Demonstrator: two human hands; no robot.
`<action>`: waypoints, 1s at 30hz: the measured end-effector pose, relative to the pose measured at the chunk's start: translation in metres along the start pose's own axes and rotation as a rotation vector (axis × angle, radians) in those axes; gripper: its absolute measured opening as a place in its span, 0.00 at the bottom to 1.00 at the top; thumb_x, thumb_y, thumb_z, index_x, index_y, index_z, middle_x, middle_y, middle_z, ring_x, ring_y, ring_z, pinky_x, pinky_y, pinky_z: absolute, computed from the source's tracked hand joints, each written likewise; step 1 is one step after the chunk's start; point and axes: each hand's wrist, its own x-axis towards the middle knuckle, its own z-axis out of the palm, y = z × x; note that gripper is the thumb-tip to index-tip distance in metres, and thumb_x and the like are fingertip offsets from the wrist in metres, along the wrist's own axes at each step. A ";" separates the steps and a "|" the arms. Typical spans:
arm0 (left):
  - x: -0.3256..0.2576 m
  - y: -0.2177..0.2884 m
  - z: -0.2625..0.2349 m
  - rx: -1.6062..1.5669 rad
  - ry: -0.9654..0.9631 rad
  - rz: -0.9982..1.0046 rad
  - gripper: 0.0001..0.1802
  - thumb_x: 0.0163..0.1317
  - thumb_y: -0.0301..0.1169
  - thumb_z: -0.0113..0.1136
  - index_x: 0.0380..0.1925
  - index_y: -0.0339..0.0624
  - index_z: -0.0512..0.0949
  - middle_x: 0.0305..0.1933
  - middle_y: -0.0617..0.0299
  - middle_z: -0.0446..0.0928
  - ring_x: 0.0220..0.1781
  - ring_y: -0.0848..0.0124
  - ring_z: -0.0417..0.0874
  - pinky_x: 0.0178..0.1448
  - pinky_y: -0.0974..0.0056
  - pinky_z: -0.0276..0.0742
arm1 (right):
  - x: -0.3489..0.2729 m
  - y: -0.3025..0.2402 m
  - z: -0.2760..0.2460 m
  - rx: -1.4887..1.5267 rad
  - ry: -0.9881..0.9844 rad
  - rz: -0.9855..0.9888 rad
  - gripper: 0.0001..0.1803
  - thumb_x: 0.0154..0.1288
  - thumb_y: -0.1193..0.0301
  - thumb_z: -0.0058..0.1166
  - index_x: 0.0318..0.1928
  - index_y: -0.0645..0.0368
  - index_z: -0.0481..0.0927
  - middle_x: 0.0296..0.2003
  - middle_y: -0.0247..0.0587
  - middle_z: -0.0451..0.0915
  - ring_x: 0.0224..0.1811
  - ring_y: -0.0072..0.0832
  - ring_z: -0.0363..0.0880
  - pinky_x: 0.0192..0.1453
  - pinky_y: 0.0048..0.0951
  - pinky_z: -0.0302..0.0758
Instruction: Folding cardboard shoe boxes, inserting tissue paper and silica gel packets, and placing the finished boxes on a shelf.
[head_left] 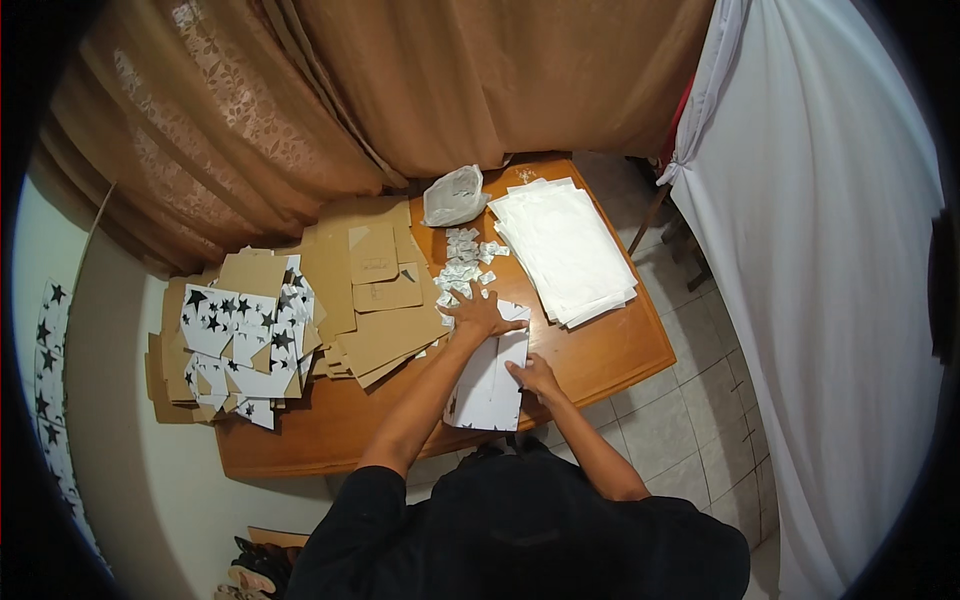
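A white folded-looking sheet (487,388) with dark star shapes along its edges lies at the front edge of the table. My left hand (478,314) rests flat across its far end, fingers spread. At the sheet's right edge, my right hand (536,378) has its fingers closed on the border; the underside of that grip is hidden. Just beyond my left hand are several small crumpled-looking white pieces with grey print (462,272). Flat brown cardboard pieces (390,338) reach close to my left forearm.
A stack of white paper sheets (565,255) lies on the right of the wooden table (625,345). Near the curtain (420,90) stands a whitish plastic bag (454,197). Star-patterned white cut-outs (240,325) cover cardboard at left. A white cloth (810,220) hangs on the right.
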 end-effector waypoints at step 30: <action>-0.064 -0.076 -0.112 -0.891 1.090 -0.066 0.54 0.49 0.63 0.73 0.64 0.36 0.62 0.59 0.43 0.55 0.64 0.41 0.58 0.69 0.36 0.59 | -0.019 -0.112 -0.009 0.597 -0.011 0.065 0.42 0.74 0.41 0.47 0.75 0.55 0.58 0.74 0.51 0.58 0.75 0.52 0.57 0.72 0.63 0.61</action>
